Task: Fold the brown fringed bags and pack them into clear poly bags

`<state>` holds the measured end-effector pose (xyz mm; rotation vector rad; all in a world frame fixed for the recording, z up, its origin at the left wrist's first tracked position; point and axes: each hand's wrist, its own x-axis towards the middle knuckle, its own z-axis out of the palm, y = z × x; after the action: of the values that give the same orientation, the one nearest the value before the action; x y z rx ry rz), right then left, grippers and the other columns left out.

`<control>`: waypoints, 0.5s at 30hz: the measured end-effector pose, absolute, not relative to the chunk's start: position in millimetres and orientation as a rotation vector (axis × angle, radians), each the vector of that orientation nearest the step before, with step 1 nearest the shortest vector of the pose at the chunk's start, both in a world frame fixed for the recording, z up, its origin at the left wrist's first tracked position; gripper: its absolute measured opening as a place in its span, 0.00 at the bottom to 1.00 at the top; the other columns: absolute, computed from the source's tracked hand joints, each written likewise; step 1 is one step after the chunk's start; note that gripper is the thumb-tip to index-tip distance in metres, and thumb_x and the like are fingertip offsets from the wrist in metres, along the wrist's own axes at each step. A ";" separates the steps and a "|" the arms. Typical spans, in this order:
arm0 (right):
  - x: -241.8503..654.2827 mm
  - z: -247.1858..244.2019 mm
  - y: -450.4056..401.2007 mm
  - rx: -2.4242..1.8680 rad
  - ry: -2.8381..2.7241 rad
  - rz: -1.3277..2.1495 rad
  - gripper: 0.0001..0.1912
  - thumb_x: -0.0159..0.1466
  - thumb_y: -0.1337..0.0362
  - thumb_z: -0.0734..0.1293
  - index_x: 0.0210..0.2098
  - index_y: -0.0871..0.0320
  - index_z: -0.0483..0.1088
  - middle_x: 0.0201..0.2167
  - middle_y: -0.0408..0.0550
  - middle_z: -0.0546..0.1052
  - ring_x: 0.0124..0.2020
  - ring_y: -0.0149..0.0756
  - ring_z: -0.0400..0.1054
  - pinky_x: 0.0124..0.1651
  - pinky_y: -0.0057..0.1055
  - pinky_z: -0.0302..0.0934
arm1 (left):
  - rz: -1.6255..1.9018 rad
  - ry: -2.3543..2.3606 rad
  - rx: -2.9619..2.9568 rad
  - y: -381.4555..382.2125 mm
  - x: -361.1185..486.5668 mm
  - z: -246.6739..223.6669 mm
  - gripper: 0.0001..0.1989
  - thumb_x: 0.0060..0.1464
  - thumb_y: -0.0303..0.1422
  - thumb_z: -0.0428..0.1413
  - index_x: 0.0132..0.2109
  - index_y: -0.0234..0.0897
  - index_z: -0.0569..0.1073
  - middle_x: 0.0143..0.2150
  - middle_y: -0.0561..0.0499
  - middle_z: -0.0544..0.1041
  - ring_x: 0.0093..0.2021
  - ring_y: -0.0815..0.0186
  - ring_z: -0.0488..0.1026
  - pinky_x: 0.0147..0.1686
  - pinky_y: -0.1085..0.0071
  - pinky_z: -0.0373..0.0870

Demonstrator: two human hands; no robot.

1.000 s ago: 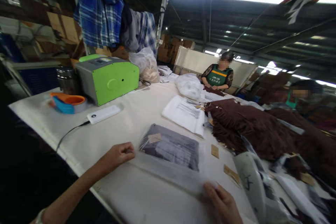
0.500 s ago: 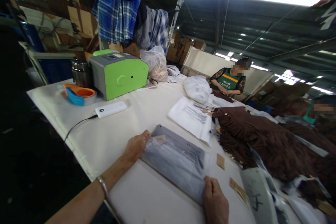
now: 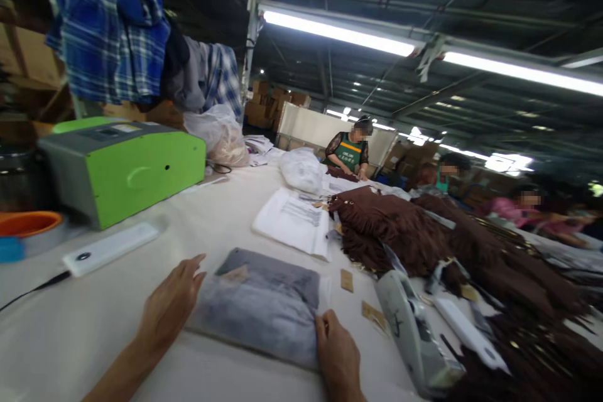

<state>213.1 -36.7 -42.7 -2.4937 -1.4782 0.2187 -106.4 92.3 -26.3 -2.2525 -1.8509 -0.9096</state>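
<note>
A grey folded garment in a clear plastic bag (image 3: 264,308) lies flat on the white table in front of me. My right hand (image 3: 336,345) has its fingers curled round the bag's right edge. At the bag's left side, my left hand (image 3: 172,295) is lifted slightly, fingers stretched out and holding nothing. A brown tag shows faintly through the plastic near the upper left corner. Beyond the bag lies a stack of white plastic bags (image 3: 294,223). Two small brown tags, one a card (image 3: 347,281), rest on the table to the right.
A green and grey machine (image 3: 151,176) and a white power bank (image 3: 113,248) with a cable stand at left, near orange and blue tape dispensers. At right are a grey tape dispenser (image 3: 409,333) and a brown garment pile (image 3: 391,220). A co-worker (image 3: 351,151) stands across the table.
My left hand has let go of the bag's left edge and opened. The right hand keeps its hold. The view has turned to the right.
</note>
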 end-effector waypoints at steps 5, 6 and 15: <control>212.8 -43.5 -30.0 -2.451 -1.473 0.183 0.13 0.71 0.61 0.54 0.37 0.53 0.68 0.34 0.48 0.81 0.38 0.44 0.76 0.34 0.31 0.59 | -0.988 -0.863 -2.467 61.0 -46.2 -57.4 0.20 0.63 0.39 0.48 0.61 0.48 0.66 0.57 0.52 0.74 0.57 0.61 0.68 0.59 0.66 0.58; 213.2 -43.7 -30.0 -2.454 -1.473 0.178 0.13 0.71 0.61 0.54 0.37 0.53 0.69 0.34 0.49 0.81 0.38 0.45 0.76 0.34 0.31 0.60 | -0.926 -0.805 -2.470 54.0 -32.8 -66.5 0.24 0.61 0.44 0.50 0.64 0.50 0.63 0.61 0.52 0.70 0.60 0.57 0.65 0.63 0.60 0.50; 288.3 -24.0 -88.1 -2.367 -1.215 -0.141 0.14 0.70 0.58 0.56 0.38 0.54 0.70 0.35 0.49 0.79 0.38 0.41 0.74 0.42 0.31 0.63 | -0.700 -0.914 -2.684 55.9 -14.8 -110.6 0.37 0.48 0.47 0.59 0.65 0.60 0.58 0.67 0.51 0.62 0.64 0.44 0.61 0.63 0.40 0.42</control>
<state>288.3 -88.1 -24.0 -2.3672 -1.2148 -0.1406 -14.8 55.9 -110.6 -2.6839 -0.9144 -0.6995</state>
